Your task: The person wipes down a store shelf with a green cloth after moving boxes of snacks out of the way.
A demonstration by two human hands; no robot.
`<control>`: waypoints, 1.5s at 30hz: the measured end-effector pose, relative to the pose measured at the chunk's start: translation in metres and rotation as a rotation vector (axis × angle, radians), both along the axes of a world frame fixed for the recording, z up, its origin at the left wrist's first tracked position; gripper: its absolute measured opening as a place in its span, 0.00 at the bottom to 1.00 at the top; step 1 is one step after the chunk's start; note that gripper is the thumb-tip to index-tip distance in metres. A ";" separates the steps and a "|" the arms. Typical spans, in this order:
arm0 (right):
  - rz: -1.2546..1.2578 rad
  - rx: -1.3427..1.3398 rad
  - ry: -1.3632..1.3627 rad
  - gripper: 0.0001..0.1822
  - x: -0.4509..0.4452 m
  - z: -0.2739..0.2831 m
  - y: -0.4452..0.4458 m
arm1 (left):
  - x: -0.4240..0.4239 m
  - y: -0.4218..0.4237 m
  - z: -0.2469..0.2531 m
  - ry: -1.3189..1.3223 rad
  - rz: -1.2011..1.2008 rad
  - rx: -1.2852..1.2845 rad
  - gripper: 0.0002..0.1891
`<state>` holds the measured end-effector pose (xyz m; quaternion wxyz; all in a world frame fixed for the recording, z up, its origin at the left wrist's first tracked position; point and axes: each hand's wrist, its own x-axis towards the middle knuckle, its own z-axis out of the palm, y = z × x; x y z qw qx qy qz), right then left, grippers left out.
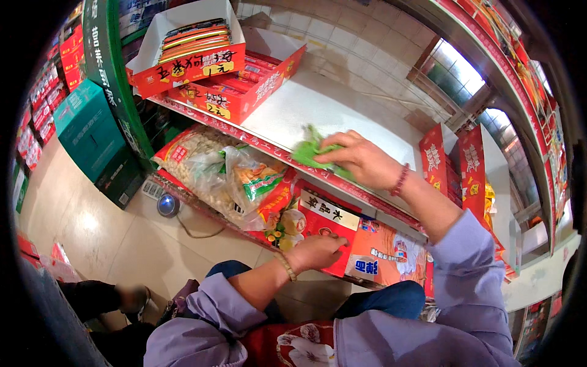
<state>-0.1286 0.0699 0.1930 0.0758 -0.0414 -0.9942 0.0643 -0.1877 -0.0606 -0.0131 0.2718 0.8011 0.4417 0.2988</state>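
Note:
My right hand (pixel 362 158) grips a green cloth (pixel 309 149) at the front edge of a white metal shelf (pixel 293 101). The cloth is bunched, slightly blurred, and lies partly over the shelf's red label strip (pixel 257 142). A red beaded bracelet is on that wrist. Below, my left hand (pixel 318 252) is over a red box (pixel 328 225) with a white printed band, on the lower shelf. Its fingers are loosely bent with nothing visible in them; whether they touch the box is unclear.
Two open red cartons of packaged snacks (pixel 192 64) stand stacked at the shelf's left; more red cartons (pixel 472 165) stand right. Below lie a bag of pale pieces (pixel 192 156) and an orange package (pixel 385 250). Green boxes (pixel 98 137) and a round lit device (pixel 168 205) are left. Another person's leg (pixel 91 298) shows lower left.

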 end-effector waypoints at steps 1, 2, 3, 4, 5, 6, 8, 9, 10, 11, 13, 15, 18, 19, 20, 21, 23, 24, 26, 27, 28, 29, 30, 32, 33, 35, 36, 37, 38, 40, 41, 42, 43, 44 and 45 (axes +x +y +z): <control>0.017 0.009 -0.030 0.19 0.008 0.003 0.000 | -0.001 -0.003 0.005 0.006 0.001 0.011 0.14; -0.008 -0.006 -0.049 0.20 0.013 0.005 -0.001 | -0.002 -0.008 0.009 0.012 0.004 0.022 0.14; -0.043 -0.019 -0.067 0.21 0.020 0.007 -0.002 | -0.001 -0.010 0.013 0.019 -0.002 0.034 0.14; -0.076 -0.032 -0.085 0.21 0.021 0.007 -0.002 | -0.001 -0.011 0.015 -0.010 -0.011 0.048 0.15; -0.048 -0.021 -0.071 0.21 0.015 0.006 0.000 | -0.001 -0.013 0.016 -0.040 -0.017 0.063 0.15; -0.030 -0.009 -0.054 0.21 0.009 0.006 0.003 | 0.000 -0.013 0.017 -0.067 -0.035 0.078 0.15; 0.006 0.031 -0.026 0.20 -0.009 0.003 0.007 | 0.000 -0.014 0.019 -0.030 -0.038 0.055 0.15; 0.025 0.059 -0.011 0.20 -0.024 0.002 0.009 | -0.002 -0.013 0.020 -0.009 -0.036 0.043 0.16; 0.050 0.085 0.003 0.20 -0.039 -0.001 0.011 | -0.003 -0.013 0.019 -0.008 -0.031 0.026 0.16; 0.076 0.106 0.027 0.20 -0.053 -0.004 0.014 | -0.003 -0.012 0.017 -0.007 -0.026 0.009 0.16; 0.124 0.150 0.072 0.19 -0.078 -0.008 0.013 | -0.004 -0.010 0.015 -0.006 -0.025 -0.019 0.16; 0.127 0.189 0.062 0.22 -0.094 -0.010 0.011 | -0.005 -0.010 0.016 0.000 -0.032 -0.044 0.16; 0.103 0.231 0.038 0.25 -0.114 -0.013 0.019 | -0.009 -0.012 0.023 0.000 -0.046 -0.047 0.16; 0.111 0.225 0.058 0.25 -0.118 -0.014 0.026 | -0.010 -0.013 0.025 0.029 -0.059 -0.061 0.17; 0.118 0.220 0.079 0.25 -0.121 -0.014 0.035 | -0.010 -0.013 0.025 0.058 -0.073 -0.075 0.17; 0.125 0.215 0.100 0.25 -0.124 -0.016 0.046 | -0.010 -0.013 0.024 0.087 -0.087 -0.088 0.17; 0.079 0.178 0.123 0.23 -0.128 -0.021 0.074 | -0.009 -0.014 0.017 0.079 -0.078 -0.095 0.18; 0.049 0.169 0.122 0.23 -0.128 -0.023 0.090 | -0.007 -0.015 0.013 0.069 -0.077 -0.099 0.18; -0.043 0.163 0.121 0.22 -0.124 -0.026 0.122 | -0.005 -0.015 0.008 0.070 -0.104 -0.094 0.18; -0.089 0.159 0.119 0.22 -0.126 -0.029 0.138 | -0.006 -0.014 0.005 0.073 -0.108 -0.095 0.18; -0.142 0.143 0.125 0.22 -0.127 -0.031 0.154 | -0.005 -0.013 0.006 0.074 -0.114 -0.095 0.18; -0.225 0.189 0.093 0.21 -0.128 -0.033 0.171 | -0.004 -0.013 0.008 0.075 -0.121 -0.095 0.18; -0.305 0.233 0.054 0.21 -0.131 -0.034 0.183 | -0.004 -0.013 0.009 0.076 -0.125 -0.099 0.18; -0.443 0.317 -0.003 0.21 -0.132 -0.036 0.212 | -0.003 -0.013 0.014 0.036 -0.149 -0.068 0.18; -0.492 0.310 -0.027 0.23 -0.138 -0.035 0.212 | -0.004 -0.014 0.018 0.013 -0.149 -0.059 0.18; -0.588 0.305 -0.045 0.24 -0.144 -0.032 0.212 | -0.005 -0.015 0.020 -0.010 -0.138 -0.051 0.18; -0.632 0.305 -0.039 0.24 -0.144 -0.032 0.210 | -0.003 -0.016 0.017 -0.026 -0.140 -0.047 0.18; -0.681 0.305 -0.034 0.23 -0.144 -0.032 0.207 | -0.001 -0.016 0.014 -0.041 -0.146 -0.042 0.17; -0.708 0.304 -0.055 0.23 -0.142 -0.032 0.204 | -0.002 -0.015 0.012 -0.045 -0.141 -0.065 0.18; -0.784 0.323 -0.099 0.23 -0.126 -0.030 0.202 | -0.002 -0.014 0.015 -0.056 -0.157 -0.095 0.18; -0.819 0.334 -0.122 0.23 -0.118 -0.030 0.200 | -0.003 -0.013 0.013 -0.064 -0.150 -0.089 0.18; -0.850 0.349 -0.143 0.23 -0.108 -0.031 0.200 | -0.005 -0.014 0.011 -0.072 -0.141 -0.082 0.18; -0.876 0.353 -0.166 0.23 -0.095 -0.031 0.198 | -0.006 -0.014 0.010 -0.081 -0.131 -0.076 0.19; -0.904 0.357 -0.192 0.23 -0.080 -0.030 0.197 | -0.007 -0.014 0.009 -0.058 -0.145 -0.092 0.19; -0.936 0.366 -0.219 0.23 -0.063 -0.028 0.195 | -0.008 -0.013 0.010 -0.036 -0.160 -0.105 0.19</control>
